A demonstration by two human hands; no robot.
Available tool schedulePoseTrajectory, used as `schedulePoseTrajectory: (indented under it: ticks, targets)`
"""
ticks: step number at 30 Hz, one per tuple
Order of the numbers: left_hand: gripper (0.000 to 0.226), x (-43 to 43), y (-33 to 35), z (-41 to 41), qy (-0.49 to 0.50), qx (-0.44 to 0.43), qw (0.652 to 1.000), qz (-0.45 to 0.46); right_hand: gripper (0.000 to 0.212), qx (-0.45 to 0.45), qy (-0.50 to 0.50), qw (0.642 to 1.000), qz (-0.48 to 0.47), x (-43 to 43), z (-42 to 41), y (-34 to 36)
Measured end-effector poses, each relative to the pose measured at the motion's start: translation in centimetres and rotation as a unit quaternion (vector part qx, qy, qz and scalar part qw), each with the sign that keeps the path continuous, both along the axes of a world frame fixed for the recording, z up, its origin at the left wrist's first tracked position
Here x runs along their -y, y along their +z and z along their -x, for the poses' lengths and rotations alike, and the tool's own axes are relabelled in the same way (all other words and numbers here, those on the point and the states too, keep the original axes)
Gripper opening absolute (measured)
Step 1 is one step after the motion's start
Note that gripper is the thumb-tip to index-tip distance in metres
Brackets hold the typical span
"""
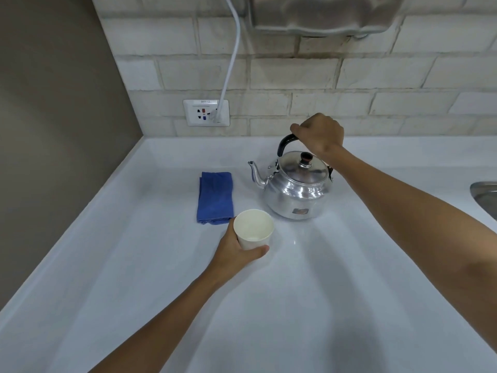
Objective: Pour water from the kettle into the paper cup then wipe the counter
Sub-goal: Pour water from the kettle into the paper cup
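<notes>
Near the middle of the frame, a white paper cup (253,229) stands upright on the white table (295,305), with the left hand (236,251) wrapped round its lower wall, the grip holding the cup. Its mouth faces the camera; the inside looks white and whether any water lies at the bottom cannot be told. Just above and right of it sits a shiny metal kettle (293,189), lid on, spout pointing to frame left, base flat on the table. The right hand (320,134) is closed over the black handle (285,142) at the top, the grip holding it. Left of the kettle and just above left of the cup lies a folded blue cloth (215,197). A sink (484,195) edge shows at the right border. On the brick wall, upper left, a white cord (232,57) runs down into a socket (206,113).
</notes>
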State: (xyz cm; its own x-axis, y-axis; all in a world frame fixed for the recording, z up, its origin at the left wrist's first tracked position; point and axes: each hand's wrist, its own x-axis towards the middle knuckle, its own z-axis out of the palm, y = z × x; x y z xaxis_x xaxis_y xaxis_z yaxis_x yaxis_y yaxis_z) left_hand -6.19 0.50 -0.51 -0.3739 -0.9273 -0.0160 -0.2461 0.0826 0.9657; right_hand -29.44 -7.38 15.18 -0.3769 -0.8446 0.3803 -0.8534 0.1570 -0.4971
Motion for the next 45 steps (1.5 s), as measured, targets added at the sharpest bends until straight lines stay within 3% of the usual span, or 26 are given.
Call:
schedulePoseTrajectory:
  ticks: [13,17,25,45]
  targets:
    - [0.076,-1.0,0.8,0.7,0.065,-0.027,0.998,-0.007,0.048,-0.16,0.106,0.981,0.014,-5.5,-0.5,2.9]
    - [0.07,-1.1,0.7,0.3,0.067,-0.021,0.998,-0.004,0.046,-0.212,0.124,0.969,0.021,-6.5,-1.2,3.2]
    - [0.08,-1.3,1.0,0.3,0.062,-0.001,0.998,-0.003,0.041,-0.321,0.159,0.933,0.036,-7.2,-3.8,3.9]
    - [0.076,-1.9,1.5,0.3,0.061,-0.016,0.998,-0.013,0.044,-0.407,0.194,0.892,0.01,-7.9,-7.1,5.1]
